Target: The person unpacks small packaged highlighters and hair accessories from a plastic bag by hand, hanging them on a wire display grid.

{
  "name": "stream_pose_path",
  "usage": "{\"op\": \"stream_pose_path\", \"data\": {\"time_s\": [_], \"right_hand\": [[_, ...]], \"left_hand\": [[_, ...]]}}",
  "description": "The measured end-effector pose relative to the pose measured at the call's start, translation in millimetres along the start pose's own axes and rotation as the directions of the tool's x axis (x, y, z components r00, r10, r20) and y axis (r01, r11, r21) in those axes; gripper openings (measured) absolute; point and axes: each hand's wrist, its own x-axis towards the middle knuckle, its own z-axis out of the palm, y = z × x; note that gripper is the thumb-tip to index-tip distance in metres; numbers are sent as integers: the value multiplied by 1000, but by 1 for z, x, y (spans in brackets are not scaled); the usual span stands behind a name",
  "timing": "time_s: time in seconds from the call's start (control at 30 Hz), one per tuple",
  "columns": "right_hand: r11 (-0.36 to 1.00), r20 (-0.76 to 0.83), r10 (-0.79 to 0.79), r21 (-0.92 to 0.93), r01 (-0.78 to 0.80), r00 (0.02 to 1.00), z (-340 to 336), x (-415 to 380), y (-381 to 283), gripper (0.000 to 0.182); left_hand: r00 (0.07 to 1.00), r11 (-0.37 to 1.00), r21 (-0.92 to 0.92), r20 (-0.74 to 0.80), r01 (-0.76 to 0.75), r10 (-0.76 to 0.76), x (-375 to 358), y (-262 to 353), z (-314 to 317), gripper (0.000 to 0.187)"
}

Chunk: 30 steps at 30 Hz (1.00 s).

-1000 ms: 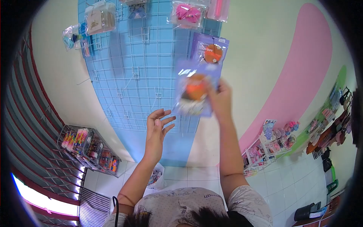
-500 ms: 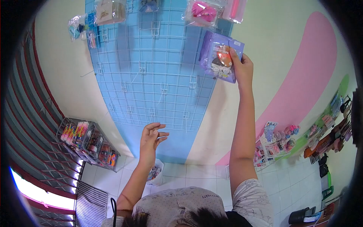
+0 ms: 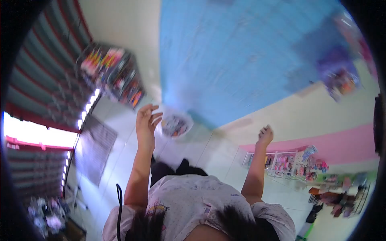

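My left hand (image 3: 148, 122) is raised with its fingers apart and holds nothing, just left of a white bin (image 3: 176, 124) on the floor that has small packaged items in it. My right hand (image 3: 265, 135) is at the right of centre, in front of the cream wall, its fingers curled; whether anything is in them is too small to tell. The purple packets (image 3: 341, 76) hang at the upper right on the blue grid panel (image 3: 241, 56), blurred and away from both hands.
A wire rack of colourful goods (image 3: 112, 74) stands at the upper left beside the red and grey shutter (image 3: 44, 64). A white shelf (image 3: 281, 162) with pink items is at the right. A dark mat (image 3: 95, 148) lies on the tiled floor.
The view has swung down and left. My right hand has let go of the purple packets, come down and curled its fingers. My left hand remains open, now nearer the bin in view.
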Motion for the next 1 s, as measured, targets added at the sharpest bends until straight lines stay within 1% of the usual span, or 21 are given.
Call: {"op": "stream_pose_path", "data": {"time_s": [0.03,0.1,0.13,0.17,0.2,0.23,0.3,0.4,0.47,0.5,0.53,0.6,0.63,0.67,0.73,0.77,0.8,0.87,0.9,0.93,1.0], "right_hand": [[988,65,142,-78,-137,988,-7,0,58,20],[898,135,424,-187,-398,895,-11,-38,161,17],[851,208,442,-404,-335,873,-3,-81,181,19],[745,251,570,-559,-364,782,10,-114,198,21],[672,318,628,-682,-288,710,15,-137,225,19],[600,375,683,-777,-190,627,31,-154,253,18],[559,425,721,-823,-97,548,72,-184,294,20],[541,587,587,-797,270,557,135,-188,393,24],[538,719,371,-682,495,588,182,-181,456,24],[550,742,327,-652,521,585,208,-173,484,24],[559,761,285,-626,544,582,234,-167,509,23],[526,724,253,-659,537,642,279,-153,564,27],[563,647,328,-719,407,688,302,-154,573,31],[440,665,486,-746,499,567,332,-144,591,36],[849,696,231,-486,209,680,367,-165,618,41],[853,739,318,-497,162,594,384,-178,591,44],[865,771,225,-439,241,595,395,-188,598,45],[781,763,114,-464,417,636,412,-206,603,45],[725,764,51,-471,502,643,418,-207,604,44],[745,809,93,-443,498,580,420,-203,603,43],[786,882,174,-392,477,438,417,-189,603,40]], "left_hand": [[996,1000,-1,-84,5,-5,5,-3,-21,31],[972,999,12,-233,36,-32,4,-14,-60,31],[954,998,20,-294,59,-50,4,-20,-79,31],[937,997,26,-344,78,-64,8,-27,-97,31],[916,992,27,-387,124,-104,9,-34,-112,31],[899,985,30,-414,168,-141,14,-47,-130,31],[856,963,33,-466,269,-223,16,-79,-167,30],[835,936,43,-467,349,-290,18,-125,-201,28],[808,916,19,-480,400,-342,17,-159,-225,26],[787,899,15,-489,438,-375,18,-175,-236,26],[777,888,14,-491,459,-394,17,-190,-246,25],[753,865,10,-498,502,-431,18,-217,-266,22],[757,853,46,-486,521,-436,23,-230,-276,22],[759,838,81,-477,540,-444,26,-241,-285,23],[775,785,209,-433,583,-461,39,-266,-303,23],[802,742,342,-409,576,-435,50,-286,-313,25],[830,688,469,-378,554,-411,63,-305,-320,27],[933,555,759,-201,340,-297,107,-337,-319,36],[972,451,874,-88,180,-217,132,-349,-311,39],[987,323,946,36,15,-154,157,-361,-303,42],[987,191,973,144,-128,-70,201,-399,-300,41]]}}
